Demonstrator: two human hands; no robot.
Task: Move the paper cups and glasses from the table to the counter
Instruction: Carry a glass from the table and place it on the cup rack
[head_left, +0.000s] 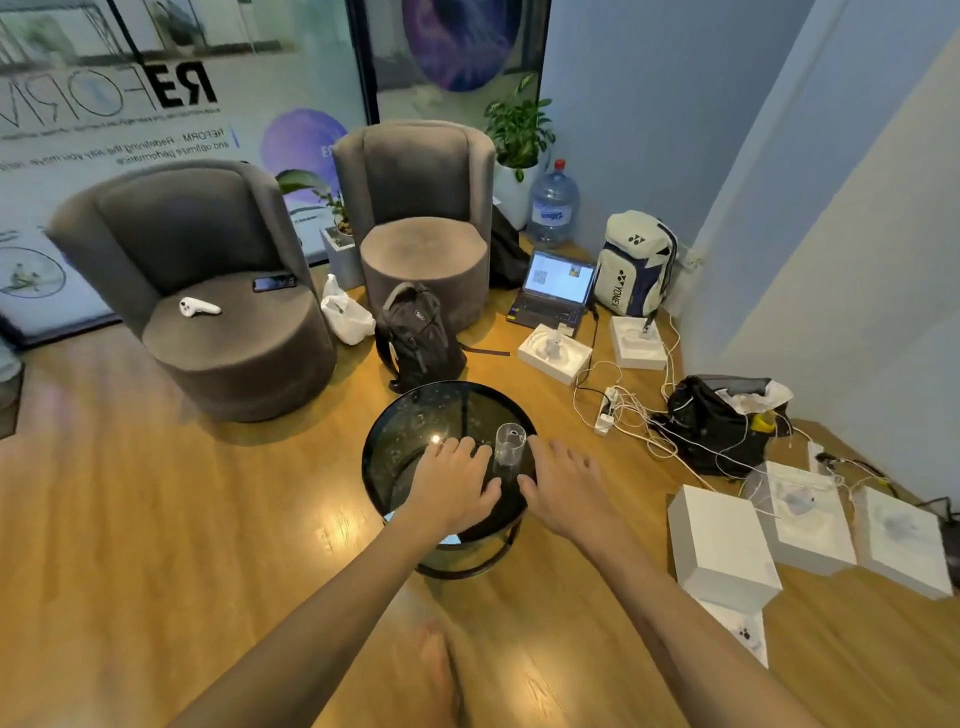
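Item: one clear glass (508, 445), upright on the round black table (384, 441), near its right edge, between both hands; no paper cups visible, counter out of view. Risk: tipping or sliding off the slick top if knocked by a sideways approach, or slipping from a loose grasp on smooth walls; cables (631, 415) on the floor nearby, a likely trip hazard. Left hand (453, 480): spread, palm down, empty, just beside the glass; right hand (563, 483): spread, empty, fingers close to the glass, contact unclear.

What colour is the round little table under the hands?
The round glass-topped table is glossy black, seen best in the head view.
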